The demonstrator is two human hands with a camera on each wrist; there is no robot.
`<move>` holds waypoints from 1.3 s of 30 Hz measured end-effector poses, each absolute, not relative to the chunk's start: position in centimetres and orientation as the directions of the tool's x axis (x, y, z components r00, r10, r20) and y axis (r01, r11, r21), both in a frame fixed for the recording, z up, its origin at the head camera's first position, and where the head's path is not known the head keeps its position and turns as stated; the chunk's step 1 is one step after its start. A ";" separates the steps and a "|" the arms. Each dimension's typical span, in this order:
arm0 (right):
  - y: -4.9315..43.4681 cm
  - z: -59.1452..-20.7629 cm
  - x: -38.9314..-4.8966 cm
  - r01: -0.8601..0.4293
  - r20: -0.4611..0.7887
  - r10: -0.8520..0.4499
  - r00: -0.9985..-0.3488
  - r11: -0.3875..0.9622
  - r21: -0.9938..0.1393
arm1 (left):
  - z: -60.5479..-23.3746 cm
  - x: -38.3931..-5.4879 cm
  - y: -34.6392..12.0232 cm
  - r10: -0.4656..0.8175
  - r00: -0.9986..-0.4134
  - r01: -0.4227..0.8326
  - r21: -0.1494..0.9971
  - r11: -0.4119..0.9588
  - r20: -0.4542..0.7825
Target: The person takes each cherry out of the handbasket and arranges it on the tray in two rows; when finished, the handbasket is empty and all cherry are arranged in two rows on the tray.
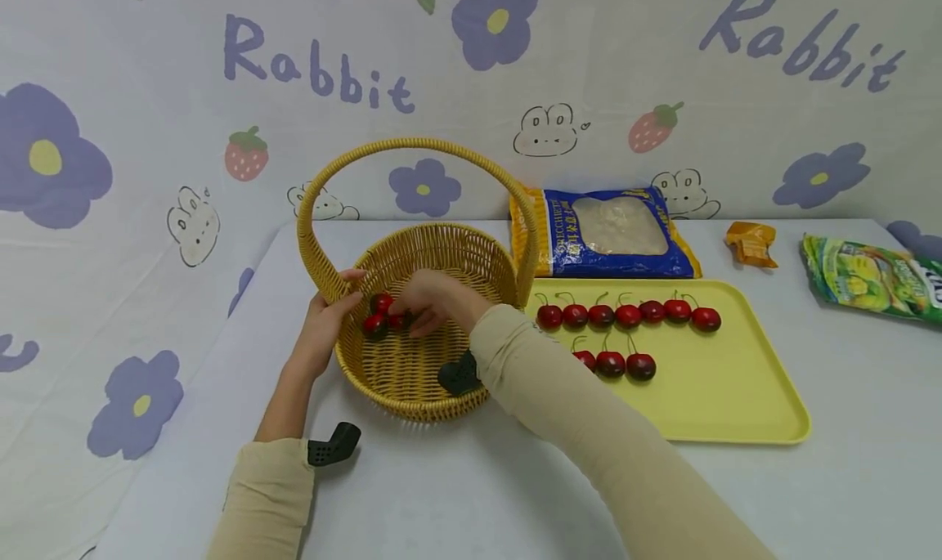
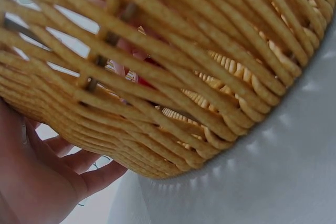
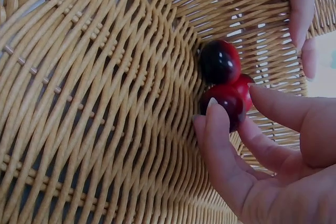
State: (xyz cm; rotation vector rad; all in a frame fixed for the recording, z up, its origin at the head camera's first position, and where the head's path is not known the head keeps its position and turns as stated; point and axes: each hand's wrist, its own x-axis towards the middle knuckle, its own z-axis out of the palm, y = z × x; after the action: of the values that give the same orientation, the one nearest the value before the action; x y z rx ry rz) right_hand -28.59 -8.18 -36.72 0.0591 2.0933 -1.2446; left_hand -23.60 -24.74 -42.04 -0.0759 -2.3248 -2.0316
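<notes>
A yellow wicker basket (image 1: 434, 409) with a tall arched handle stands on the table. My left hand (image 1: 324, 327) grips its left rim near the foot of the handle; in the left wrist view the fingers (image 2: 102, 177) lie against the outer wall. Inside the basket, my right hand (image 1: 437, 298) pinches a dark red cherry (image 3: 226, 107) low at the left wall. Two more cherries touch it, one dark and glossy (image 3: 219, 61), the other bright red (image 3: 243, 88) and partly covered.
To the right lies a yellow tray (image 1: 736, 388) with two rows of cherries (image 1: 628, 316), partly behind my right sleeve. Behind it is a blue and yellow pasta bag (image 1: 611, 233). An orange wrapped packet (image 1: 751, 243) and a green bag (image 1: 876, 278) lie farther right.
</notes>
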 end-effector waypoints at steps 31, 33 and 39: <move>-3.2 -33.4 -29.6 0.231 -0.501 -0.505 -0.703 0.504 -0.832 | -41.9 -23.6 -24.6 -0.010 -0.998 0.062 0.988 0.140 0.064; -2.6 -33.3 -29.6 0.239 -0.495 -0.520 -0.696 0.483 -0.842 | -41.9 -23.7 -24.6 -0.010 -0.998 0.063 0.988 0.138 0.065; -1.1 -32.6 -29.0 0.253 -0.481 -0.563 -0.672 0.436 -0.864 | -41.8 -23.5 -24.6 -0.014 -0.998 0.053 0.990 0.128 0.056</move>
State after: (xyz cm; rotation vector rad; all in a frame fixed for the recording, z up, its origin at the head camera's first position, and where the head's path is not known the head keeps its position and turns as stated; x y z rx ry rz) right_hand -29.01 -1.15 -32.65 -0.2625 1.9086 -1.3234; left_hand -23.55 -24.58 -41.77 -0.0408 -2.3202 -2.0414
